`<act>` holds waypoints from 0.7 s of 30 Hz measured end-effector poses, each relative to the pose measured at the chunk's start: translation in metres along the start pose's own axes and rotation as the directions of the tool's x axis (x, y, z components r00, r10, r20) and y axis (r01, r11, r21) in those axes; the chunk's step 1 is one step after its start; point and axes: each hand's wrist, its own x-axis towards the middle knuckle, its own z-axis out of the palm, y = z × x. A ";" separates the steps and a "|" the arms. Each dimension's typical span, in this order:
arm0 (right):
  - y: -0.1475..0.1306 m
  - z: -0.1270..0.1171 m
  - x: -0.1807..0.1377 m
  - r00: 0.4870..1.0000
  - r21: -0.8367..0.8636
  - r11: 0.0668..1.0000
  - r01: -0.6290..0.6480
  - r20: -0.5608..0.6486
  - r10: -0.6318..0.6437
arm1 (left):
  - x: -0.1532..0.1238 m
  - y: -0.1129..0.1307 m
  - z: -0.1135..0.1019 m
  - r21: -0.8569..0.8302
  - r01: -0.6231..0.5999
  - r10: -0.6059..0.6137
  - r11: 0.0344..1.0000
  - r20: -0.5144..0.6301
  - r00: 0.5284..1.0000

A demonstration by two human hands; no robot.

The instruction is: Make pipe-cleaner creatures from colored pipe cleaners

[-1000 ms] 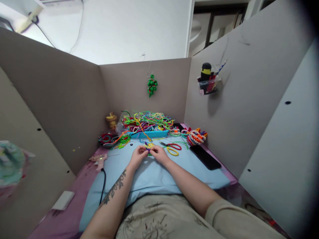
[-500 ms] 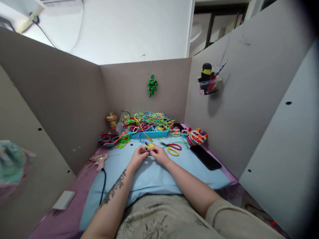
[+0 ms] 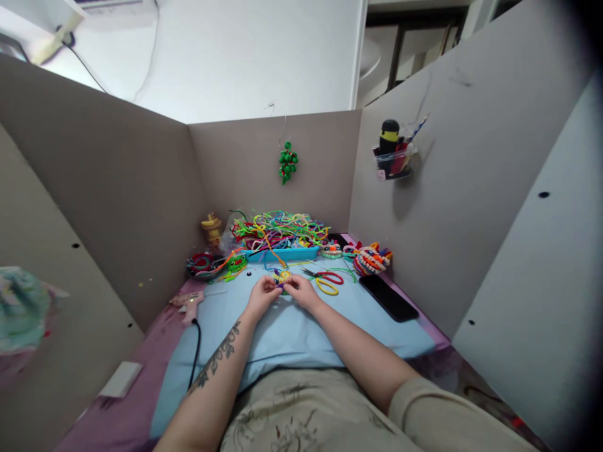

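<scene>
Between my two hands is a small craft figure [image 3: 283,275] of yellow, purple and green fuzzy strands, partly hidden by the fingers. My left hand [image 3: 262,295] pinches its purple lower edge from the left. From the right, my right hand [image 3: 302,292] grips the same edge, its fingertips close to the left ones. Just right of the hands lie scissors [image 3: 327,281] with one red and one yellow handle loop. Behind the figure, a blue tray [image 3: 301,253] bears a heap of coloured pipe cleaners [image 3: 282,227].
A pink glue gun [image 3: 191,306] with a black cord lies left on the blue cloth [image 3: 301,339]. A black phone [image 3: 389,297] is at the right, below a colourful striped figure [image 3: 372,259]. Grey panels [image 3: 277,135] enclose the table; a clear holder [image 3: 394,164] hangs on the right one.
Both hands stay in nearly the same place around the figure. Only slight finger shifts show at its purple edge.
</scene>
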 end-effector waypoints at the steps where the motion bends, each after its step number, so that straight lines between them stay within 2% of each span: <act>1: 0.000 0.000 0.000 1.000 0.014 1.000 -0.004 0.010 0.004 | 0.001 -0.001 0.000 0.011 -0.001 0.001 1.000 -0.002 1.000; 7: 0.006 0.000 0.002 0.998 0.082 0.994 -0.068 -0.004 0.069 | 0.002 0.000 0.000 0.046 -0.025 0.025 0.999 0.006 1.000; 13: 0.001 -0.004 0.003 0.992 0.096 0.991 -0.094 -0.073 0.101 | -0.002 0.001 -0.001 0.102 -0.078 0.063 0.992 0.139 0.988; 17: -0.003 -0.005 0.003 0.991 0.108 0.988 -0.105 -0.076 0.114 | 0.001 0.000 -0.003 0.182 -0.106 0.095 0.978 0.066 0.993; 21: 0.001 -0.003 0.003 0.995 0.108 0.991 -0.079 -0.052 0.085 | 0.003 -0.001 -0.005 0.280 -0.087 0.068 0.956 0.079 0.995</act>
